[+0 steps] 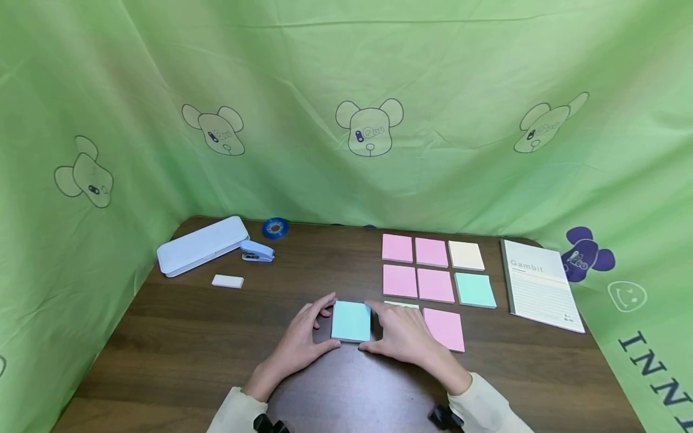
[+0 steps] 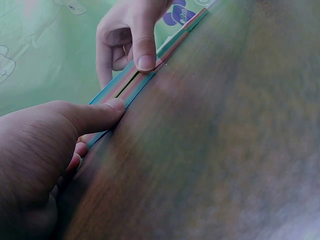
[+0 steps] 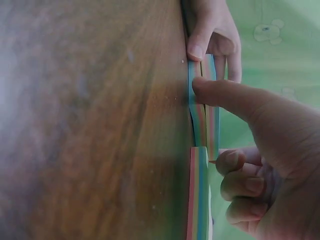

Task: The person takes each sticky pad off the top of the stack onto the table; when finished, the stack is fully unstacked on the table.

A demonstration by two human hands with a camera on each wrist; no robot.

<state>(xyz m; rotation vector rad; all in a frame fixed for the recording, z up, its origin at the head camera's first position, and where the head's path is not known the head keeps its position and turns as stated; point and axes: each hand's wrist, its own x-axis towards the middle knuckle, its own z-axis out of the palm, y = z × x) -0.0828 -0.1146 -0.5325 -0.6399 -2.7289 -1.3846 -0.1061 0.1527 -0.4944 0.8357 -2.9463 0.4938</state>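
Two sticky note pads (image 1: pixel 351 321), one stacked on the other with a light blue sheet on top, lie on the table between both hands. At their left side, my left hand (image 1: pixel 299 340) grips them, thumb on the near edge and index finger at the far corner. My right hand (image 1: pixel 406 337) holds the right side the same way. Striped, multicoloured pad edges (image 2: pixel 131 86) show in the left wrist view, with a thin dark gap between the two pads. In the right wrist view, another striped pad (image 3: pixel 198 192) lies beside the stack, close to the right hand's curled fingers.
Several pink pads (image 1: pixel 399 281), a cream pad (image 1: pixel 466 255) and a mint pad (image 1: pixel 475 290) lie in rows at right, near a notebook (image 1: pixel 541 282). At left are a white case (image 1: pixel 203 245), a stapler (image 1: pixel 257 251), blue tape (image 1: pixel 275 228) and a white eraser-like block (image 1: pixel 228 281).
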